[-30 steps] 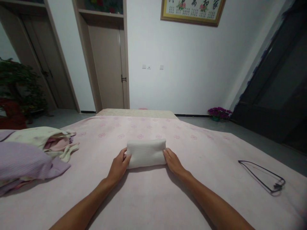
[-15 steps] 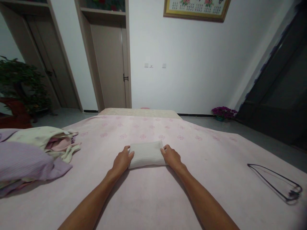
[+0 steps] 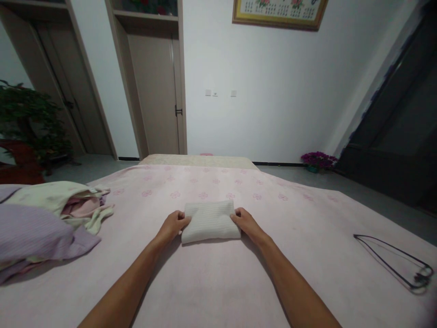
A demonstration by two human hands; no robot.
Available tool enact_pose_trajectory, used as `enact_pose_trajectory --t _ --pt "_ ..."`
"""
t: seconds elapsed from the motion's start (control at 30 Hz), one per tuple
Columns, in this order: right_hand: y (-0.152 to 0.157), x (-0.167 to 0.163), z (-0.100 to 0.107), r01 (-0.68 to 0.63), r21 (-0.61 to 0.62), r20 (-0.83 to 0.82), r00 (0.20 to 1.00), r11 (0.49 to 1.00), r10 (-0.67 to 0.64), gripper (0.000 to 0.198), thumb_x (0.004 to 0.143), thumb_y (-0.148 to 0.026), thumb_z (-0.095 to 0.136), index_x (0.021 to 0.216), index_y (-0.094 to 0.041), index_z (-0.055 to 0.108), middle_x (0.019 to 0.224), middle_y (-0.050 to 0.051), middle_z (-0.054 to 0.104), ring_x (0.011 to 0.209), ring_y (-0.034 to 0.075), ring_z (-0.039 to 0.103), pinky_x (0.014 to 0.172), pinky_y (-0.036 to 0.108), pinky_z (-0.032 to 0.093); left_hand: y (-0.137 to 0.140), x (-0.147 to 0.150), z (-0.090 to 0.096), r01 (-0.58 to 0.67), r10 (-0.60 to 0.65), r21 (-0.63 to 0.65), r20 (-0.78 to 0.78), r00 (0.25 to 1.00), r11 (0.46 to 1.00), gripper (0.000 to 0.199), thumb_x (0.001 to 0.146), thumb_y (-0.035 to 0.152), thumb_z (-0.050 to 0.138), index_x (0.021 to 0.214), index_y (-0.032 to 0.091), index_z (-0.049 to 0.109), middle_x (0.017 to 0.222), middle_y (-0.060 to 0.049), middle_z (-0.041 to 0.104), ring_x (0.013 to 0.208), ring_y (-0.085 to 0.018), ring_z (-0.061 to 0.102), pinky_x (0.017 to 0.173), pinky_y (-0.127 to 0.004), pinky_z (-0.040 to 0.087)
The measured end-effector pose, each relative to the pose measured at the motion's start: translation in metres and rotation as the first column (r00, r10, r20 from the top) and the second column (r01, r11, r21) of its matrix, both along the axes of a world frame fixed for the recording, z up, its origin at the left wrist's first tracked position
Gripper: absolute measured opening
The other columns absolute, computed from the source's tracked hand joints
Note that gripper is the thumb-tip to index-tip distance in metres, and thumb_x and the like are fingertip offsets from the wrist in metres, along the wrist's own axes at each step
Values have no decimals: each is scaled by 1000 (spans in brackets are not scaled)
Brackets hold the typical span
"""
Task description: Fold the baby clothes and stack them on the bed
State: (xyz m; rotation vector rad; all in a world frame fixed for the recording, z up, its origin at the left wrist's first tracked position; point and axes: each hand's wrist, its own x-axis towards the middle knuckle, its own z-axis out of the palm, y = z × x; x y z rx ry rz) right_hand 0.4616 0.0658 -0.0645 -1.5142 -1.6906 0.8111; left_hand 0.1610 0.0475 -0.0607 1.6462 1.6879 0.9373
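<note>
A folded white ribbed cloth (image 3: 210,222) lies on the pink bedspread (image 3: 218,282) in the middle of the head view, forming a flat, roughly rectangular bundle. My left hand (image 3: 175,223) pinches its left side between thumb and fingers. At the opposite side, my right hand (image 3: 244,221) grips the right edge in the same way. Both forearms reach in from the bottom of the view. The cloth's underside is hidden, and what kind of garment or textile it is does not show.
A heap of lilac and cream clothes (image 3: 44,228) is at the left. A black wire hanger (image 3: 392,262) lies on the bedspread at the right. Beyond the bed stand a door (image 3: 155,91), a potted plant (image 3: 30,123) and purple flowers (image 3: 317,160).
The near edge of the folded cloth has come slightly toward me and the bundle looks a little deeper and wider. Both hands keep hold of its sides, their fingers more closed.
</note>
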Motion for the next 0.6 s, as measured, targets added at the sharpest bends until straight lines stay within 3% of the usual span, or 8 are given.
enact_pose_trajectory --t 0.1,0.2,0.3,0.4,0.5,0.6 --pt "-5 4 9 -103 -125 -385 922 987 47 45 75 -35 64 116 -18 55 95 8 70 81 23 67 68 32 49 -2 -1 9 27 -34 67 101 994 997 25 79 42 59 83 17 59 74 -4 65 68 -19 62 59 -27 45" --pt "-5 7 23 -152 -3 -464 876 988 133 64 67 -28 66 129 -21 50 101 7 69 84 22 65 72 33 50 -5 -7 18 24 -57 225 141 988 974 23 74 36 64 89 19 60 78 0 63 69 -16 58 62 -26 45" --pt "-4 9 31 -104 259 -258 951 960 172 45 63 -22 61 109 -21 60 100 6 66 88 21 61 78 33 48 -8 -14 18 43 -74 402 61 995 914 21 73 29 64 93 21 61 80 2 62 67 -14 55 62 -25 43" --pt "-9 10 28 -134 432 73 991 892 113 16 68 -18 55 84 -21 60 90 5 62 86 20 56 79 31 46 -13 -19 9 150 -128 460 -79 989 875 19 77 25 60 95 22 63 90 -1 65 81 -18 59 73 -27 46" --pt "-17 13 19 -243 418 287 949 876 126 12 72 -14 53 79 -22 57 85 4 60 83 20 54 77 30 44 -19 -21 2 310 -220 418 -250 943 854 13 77 17 55 86 22 62 93 -3 66 91 -21 59 81 -30 45" --pt "-21 19 12 -320 368 348 918 873 190 18 69 -8 50 76 -22 58 83 3 61 83 19 55 77 29 43 -23 -23 3 376 -254 379 -335 907 845 18 70 7 49 74 22 57 86 -3 64 84 -19 58 76 -29 44"
